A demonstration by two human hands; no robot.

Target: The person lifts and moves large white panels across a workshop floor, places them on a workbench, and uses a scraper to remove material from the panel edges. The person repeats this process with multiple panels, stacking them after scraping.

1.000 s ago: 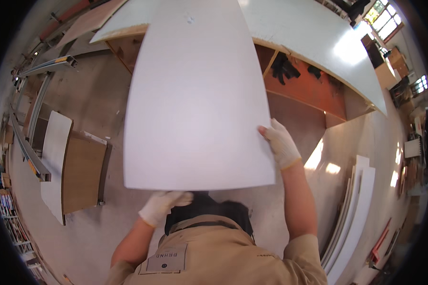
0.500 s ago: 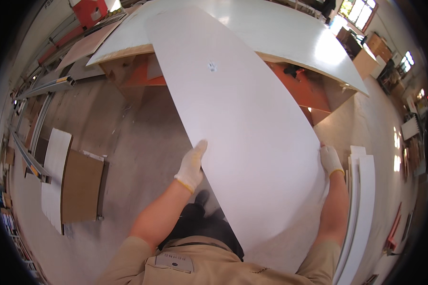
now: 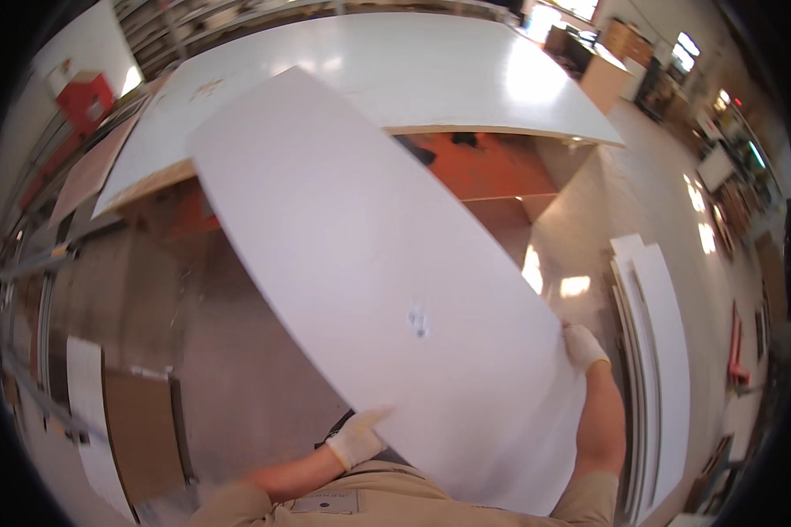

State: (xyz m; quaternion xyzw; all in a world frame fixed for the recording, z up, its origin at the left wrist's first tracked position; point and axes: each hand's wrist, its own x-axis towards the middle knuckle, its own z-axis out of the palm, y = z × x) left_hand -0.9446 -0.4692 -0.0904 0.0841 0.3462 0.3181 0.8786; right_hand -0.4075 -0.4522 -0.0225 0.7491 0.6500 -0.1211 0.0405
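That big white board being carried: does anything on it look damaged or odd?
The white board shows one small grey smudge near its middle; otherwise it looks clean. The left hand and right hand grip its edges.

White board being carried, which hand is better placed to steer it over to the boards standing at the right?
Right, probably. The right hand grips the white board's right edge, on the side nearest the standing boards. The left hand only touches the lower left edge, away from them.
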